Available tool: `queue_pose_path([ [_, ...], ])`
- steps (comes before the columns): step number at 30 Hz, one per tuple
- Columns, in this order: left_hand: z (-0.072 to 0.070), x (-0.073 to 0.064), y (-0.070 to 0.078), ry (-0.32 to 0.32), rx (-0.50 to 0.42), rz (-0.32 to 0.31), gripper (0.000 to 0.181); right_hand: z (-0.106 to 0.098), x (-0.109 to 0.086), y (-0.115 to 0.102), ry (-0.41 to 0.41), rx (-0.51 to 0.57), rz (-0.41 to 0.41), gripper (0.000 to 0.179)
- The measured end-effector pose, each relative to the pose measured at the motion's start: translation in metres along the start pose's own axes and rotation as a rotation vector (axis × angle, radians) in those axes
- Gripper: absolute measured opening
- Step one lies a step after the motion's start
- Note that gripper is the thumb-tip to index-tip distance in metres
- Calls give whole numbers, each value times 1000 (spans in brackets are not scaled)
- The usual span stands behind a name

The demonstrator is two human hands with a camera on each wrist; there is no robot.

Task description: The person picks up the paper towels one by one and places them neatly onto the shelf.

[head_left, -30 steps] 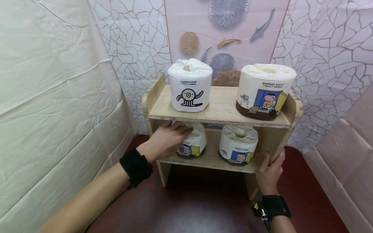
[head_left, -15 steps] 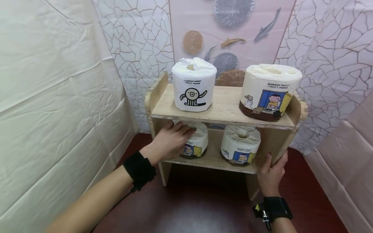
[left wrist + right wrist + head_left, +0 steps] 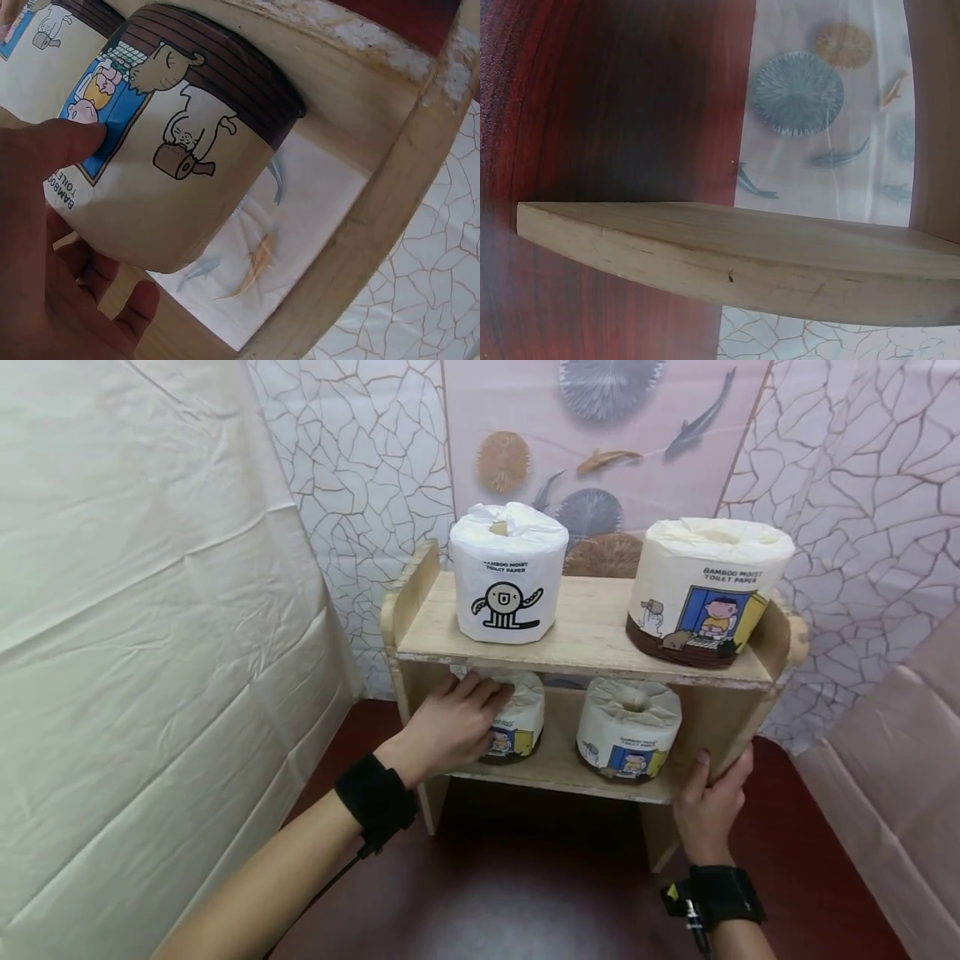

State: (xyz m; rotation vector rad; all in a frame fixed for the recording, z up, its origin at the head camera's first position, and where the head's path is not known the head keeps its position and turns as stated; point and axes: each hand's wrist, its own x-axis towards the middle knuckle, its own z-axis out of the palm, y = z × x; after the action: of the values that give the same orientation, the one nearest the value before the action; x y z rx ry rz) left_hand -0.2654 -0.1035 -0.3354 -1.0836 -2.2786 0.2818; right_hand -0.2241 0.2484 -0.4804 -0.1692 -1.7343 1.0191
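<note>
My left hand (image 3: 453, 724) holds a wrapped toilet paper roll (image 3: 525, 714) at the left of the lower shelf, partly hiding it. In the left wrist view the thumb lies on the printed front of this toilet paper roll (image 3: 195, 142), and the other fingers curl at its top end. My right hand (image 3: 712, 802) grips the right side panel of the small wooden shelf (image 3: 592, 622), thumb on the inner face and fingers outside. No fingers show in the right wrist view, only a wooden panel (image 3: 727, 255) over the dark red table.
A second printed roll (image 3: 630, 731) stands on the lower shelf's right. Up top are a white roll with a cartoon figure (image 3: 510, 581) and a larger cream roll (image 3: 705, 597). Cloth (image 3: 150, 635) hangs at the left. The shelf's legs stand on the dark red table (image 3: 540, 893).
The head view has shifted, so the whole scene sits a little farther right. My left hand reaches slightly more across its roll. My right hand keeps its grip on the side panel.
</note>
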Motion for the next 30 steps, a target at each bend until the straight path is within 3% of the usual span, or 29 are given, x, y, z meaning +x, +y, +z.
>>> queue_pose_path([
  [6,6,0,6,-51,-52,-42,63,-2,1,4,7,-7,5,54],
  [13,23,-3,29,83,-200,-143,68,-9,6,8,-11,-11,22,55],
  [18,30,2,39,166,-249,-163,62,-13,10,10,-13,-11,21,54],
  [30,45,13,34,176,-423,-191,59,-15,18,19,-39,-31,42,57],
])
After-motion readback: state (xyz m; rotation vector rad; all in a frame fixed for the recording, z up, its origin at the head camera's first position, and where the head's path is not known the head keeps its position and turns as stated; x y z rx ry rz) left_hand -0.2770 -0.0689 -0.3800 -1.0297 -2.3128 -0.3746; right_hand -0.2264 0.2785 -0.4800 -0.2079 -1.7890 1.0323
